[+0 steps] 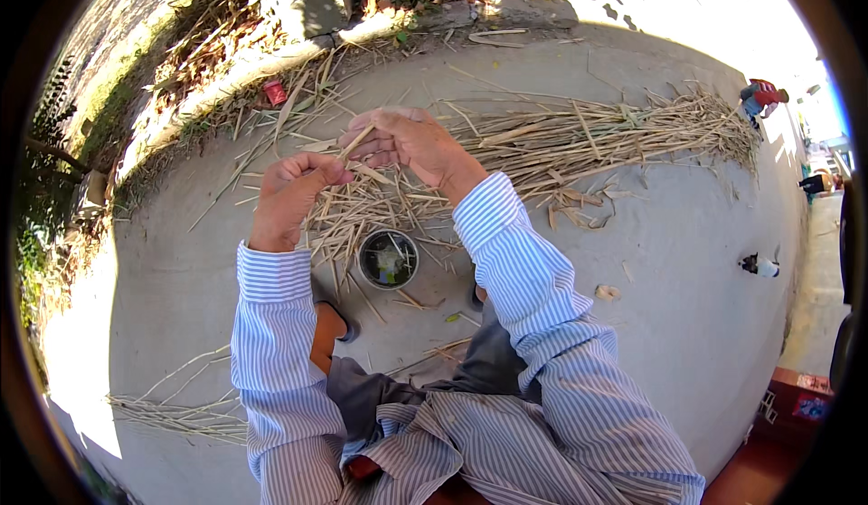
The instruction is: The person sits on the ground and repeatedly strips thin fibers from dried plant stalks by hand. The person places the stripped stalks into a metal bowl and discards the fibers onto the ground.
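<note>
Both my hands are raised in front of me, pinching a short piece of pale dry stalk [358,141] between them. My left hand [291,196] is closed, thumb against fingers, at the stalk's lower end. Around its upper end curl the fingers of my right hand [414,146], partly hiding it. Beneath the hands lies a loose heap of short cut stalks [398,205]. A round dark container [389,259] stands at the heap's near edge, with liquid and a few green bits inside.
A large bundle of long dry stalks [597,134] stretches away to the right. Thinner stalks [185,417] lie at the left. A red packet [275,93] rests by the leaf-strewn kerb. Far right are a small black-and-white animal [759,265] and a person in red [764,96].
</note>
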`<act>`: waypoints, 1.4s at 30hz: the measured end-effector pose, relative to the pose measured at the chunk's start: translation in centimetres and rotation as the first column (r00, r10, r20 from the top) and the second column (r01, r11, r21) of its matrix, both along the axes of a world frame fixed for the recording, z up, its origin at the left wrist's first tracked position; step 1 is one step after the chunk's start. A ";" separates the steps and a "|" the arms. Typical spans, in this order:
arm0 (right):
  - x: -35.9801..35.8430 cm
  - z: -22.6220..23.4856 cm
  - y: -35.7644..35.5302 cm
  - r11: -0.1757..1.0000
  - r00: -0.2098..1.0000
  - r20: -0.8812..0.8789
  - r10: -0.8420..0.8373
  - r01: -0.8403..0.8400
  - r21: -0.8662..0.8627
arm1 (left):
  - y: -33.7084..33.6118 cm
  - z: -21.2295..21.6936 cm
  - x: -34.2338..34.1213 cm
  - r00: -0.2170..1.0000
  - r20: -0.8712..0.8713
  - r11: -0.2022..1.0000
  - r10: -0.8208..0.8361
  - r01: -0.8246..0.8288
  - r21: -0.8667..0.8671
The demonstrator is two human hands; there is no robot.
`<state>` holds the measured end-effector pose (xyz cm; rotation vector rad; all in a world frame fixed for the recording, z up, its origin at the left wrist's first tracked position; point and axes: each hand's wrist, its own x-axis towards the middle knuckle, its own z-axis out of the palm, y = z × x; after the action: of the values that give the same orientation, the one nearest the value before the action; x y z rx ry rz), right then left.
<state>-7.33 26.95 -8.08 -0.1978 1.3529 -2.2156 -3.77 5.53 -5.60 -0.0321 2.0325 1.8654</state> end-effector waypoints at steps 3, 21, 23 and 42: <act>0.0 0.0 -0.2 0.998 0.998 -0.046 0.039 -0.036 0.052 | -0.3 0.1 0.4 0.995 0.097 0.999 0.036 -0.038 0.016; 0.9 0.5 -0.5 0.997 0.982 -0.171 -0.075 0.078 0.007 | 2.4 -4.1 -0.3 0.989 -0.069 0.981 -0.130 0.139 0.137; 0.5 0.7 -2.4 0.975 0.912 -0.407 -0.055 0.136 0.174 | 1.1 -4.8 0.2 0.997 -0.062 0.971 -0.034 0.048 0.234; 0.7 -1.2 -1.9 0.854 0.903 -0.068 -0.425 0.424 0.301 | 4.4 -2.9 0.6 0.609 -0.761 0.788 -0.224 -0.346 -0.510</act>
<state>-6.67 25.09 -9.28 0.2440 1.8658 -2.2950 -3.12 9.89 -8.46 0.6985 3.2358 1.1929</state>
